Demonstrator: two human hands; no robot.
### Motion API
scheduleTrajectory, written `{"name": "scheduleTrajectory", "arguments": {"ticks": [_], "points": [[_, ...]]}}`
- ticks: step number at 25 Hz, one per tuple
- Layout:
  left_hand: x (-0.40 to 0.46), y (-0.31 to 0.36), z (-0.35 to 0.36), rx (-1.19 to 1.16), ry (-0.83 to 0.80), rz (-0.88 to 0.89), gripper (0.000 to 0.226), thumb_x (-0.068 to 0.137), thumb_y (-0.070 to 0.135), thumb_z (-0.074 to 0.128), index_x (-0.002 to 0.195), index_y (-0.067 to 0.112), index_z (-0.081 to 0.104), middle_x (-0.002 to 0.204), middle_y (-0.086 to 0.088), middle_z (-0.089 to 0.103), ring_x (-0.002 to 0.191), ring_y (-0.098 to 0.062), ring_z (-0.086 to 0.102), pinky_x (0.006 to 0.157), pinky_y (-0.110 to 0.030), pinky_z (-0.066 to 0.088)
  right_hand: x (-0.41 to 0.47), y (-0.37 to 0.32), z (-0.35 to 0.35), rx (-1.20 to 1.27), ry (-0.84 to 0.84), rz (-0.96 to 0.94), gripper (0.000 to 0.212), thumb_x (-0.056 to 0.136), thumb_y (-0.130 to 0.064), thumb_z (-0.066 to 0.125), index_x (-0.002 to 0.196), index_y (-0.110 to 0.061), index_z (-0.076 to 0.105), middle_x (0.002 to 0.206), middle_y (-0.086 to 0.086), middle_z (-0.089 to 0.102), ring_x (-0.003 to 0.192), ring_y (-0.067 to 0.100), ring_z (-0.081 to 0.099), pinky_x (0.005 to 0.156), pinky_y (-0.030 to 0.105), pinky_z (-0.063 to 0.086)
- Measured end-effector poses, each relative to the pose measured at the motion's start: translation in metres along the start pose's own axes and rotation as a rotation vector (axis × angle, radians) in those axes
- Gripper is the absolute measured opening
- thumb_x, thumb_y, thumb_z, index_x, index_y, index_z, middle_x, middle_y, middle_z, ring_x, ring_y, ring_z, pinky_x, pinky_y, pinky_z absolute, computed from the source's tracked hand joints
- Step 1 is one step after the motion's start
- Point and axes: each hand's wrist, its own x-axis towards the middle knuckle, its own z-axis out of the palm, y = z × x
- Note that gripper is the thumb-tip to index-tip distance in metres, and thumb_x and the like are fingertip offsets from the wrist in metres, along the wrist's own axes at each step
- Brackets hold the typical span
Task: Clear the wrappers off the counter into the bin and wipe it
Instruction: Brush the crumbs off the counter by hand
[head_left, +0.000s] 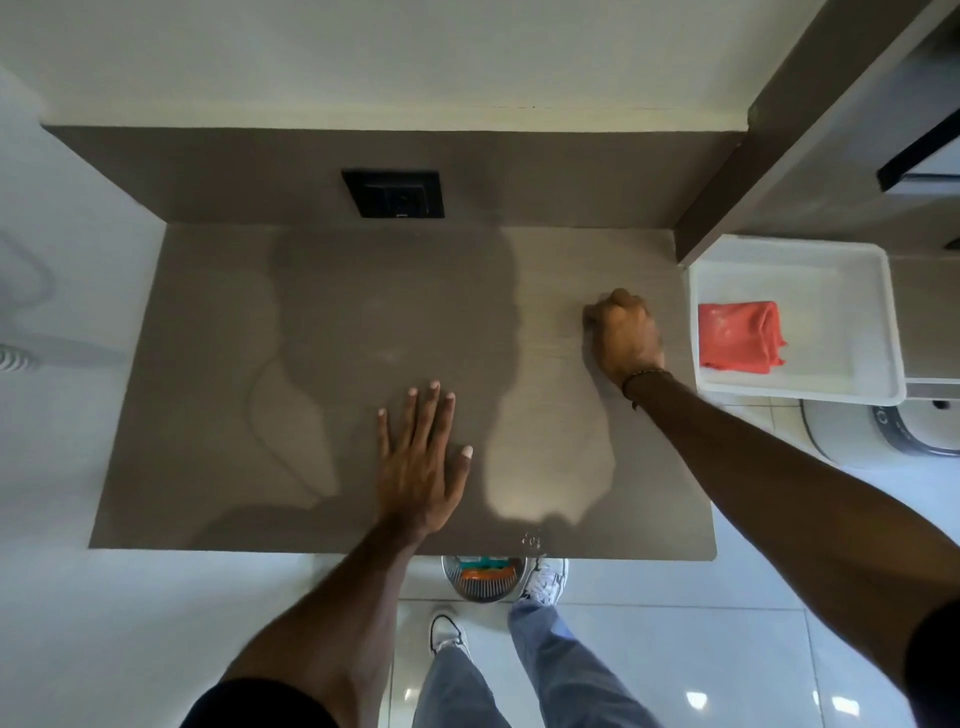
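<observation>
My right hand (623, 338) is fisted, contents hidden, just beside the tray (878, 322); unwiped counter (311, 338) stretches toward my flat, empty left hand (421, 467).

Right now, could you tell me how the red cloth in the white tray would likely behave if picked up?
The red cloth lies folded with soft creases, so it probably drapes limply and unfolds when lifted. It looks thin, likely light. The white tray is shallow, so it could slide if the cloth drags.

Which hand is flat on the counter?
The left hand, palm down with fingers spread near the front edge of the counter. The right hand is bunched into a fist by the white tray.
</observation>
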Motion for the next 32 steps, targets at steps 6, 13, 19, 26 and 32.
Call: {"name": "scheduleTrajectory", "arguments": {"ticks": [6, 13, 19, 26, 32], "points": [[-0.001, 0.001, 0.000, -0.004, -0.019, -0.004, 0.073, 0.099, 0.057, 0.026, 0.162, 0.024, 0.013, 0.173, -0.001, 0.008, 0.160, -0.025, 0.009, 0.126, -0.063, 0.014, -0.065, -0.028, -0.003, 0.143, -0.043, 0.137, 0.018, 0.076, -0.020, 0.062, 0.092, -0.020, 0.072, 0.096, 0.007, 0.069, 0.087, 0.030, 0.066, 0.066, 0.026, 0.042], [-0.011, -0.001, -0.008, -0.027, -0.027, 0.059, 0.071, 0.099, 0.050, 0.035, 0.160, 0.015, 0.023, 0.171, -0.007, 0.017, 0.159, -0.029, 0.014, 0.125, -0.065, 0.013, -0.221, -0.086, 0.026, 0.365, -0.022, 0.097, 0.016, 0.075, -0.017, 0.065, 0.087, -0.024, 0.072, 0.090, -0.004, 0.071, 0.070, 0.010, 0.060, 0.060, 0.019, 0.047], [-0.055, -0.029, -0.008, -0.014, -0.095, 0.159, 0.071, 0.104, 0.050, 0.028, 0.162, 0.013, 0.011, 0.173, -0.008, 0.004, 0.160, -0.027, 0.005, 0.129, -0.059, 0.010, -0.312, -0.118, 0.063, 0.400, -0.048, 0.063, 0.013, 0.078, -0.014, 0.068, 0.090, -0.018, 0.072, 0.096, -0.003, 0.073, 0.072, 0.008, 0.060, 0.066, 0.025, 0.055], [-0.090, -0.030, -0.022, -0.059, -0.162, 0.134, 0.070, 0.105, 0.051, 0.021, 0.162, 0.013, 0.008, 0.173, -0.008, 0.001, 0.160, -0.028, -0.001, 0.130, -0.055, 0.005, -0.314, -0.114, 0.037, 0.313, -0.007, 0.116, 0.012, 0.078, -0.021, 0.066, 0.089, -0.021, 0.071, 0.083, -0.006, 0.072, 0.066, 0.008, 0.057, 0.064, 0.026, 0.054], [-0.072, 0.013, -0.058, -0.103, -0.153, 0.191, 0.074, 0.102, 0.059, 0.012, 0.161, 0.017, -0.003, 0.172, -0.005, -0.010, 0.159, -0.028, -0.009, 0.130, -0.054, 0.003, -0.283, -0.069, -0.027, 0.222, 0.076, 0.198, 0.016, 0.082, -0.033, 0.063, 0.090, -0.020, 0.069, 0.086, -0.002, 0.071, 0.076, 0.023, 0.068, 0.065, 0.032, 0.056]]}}
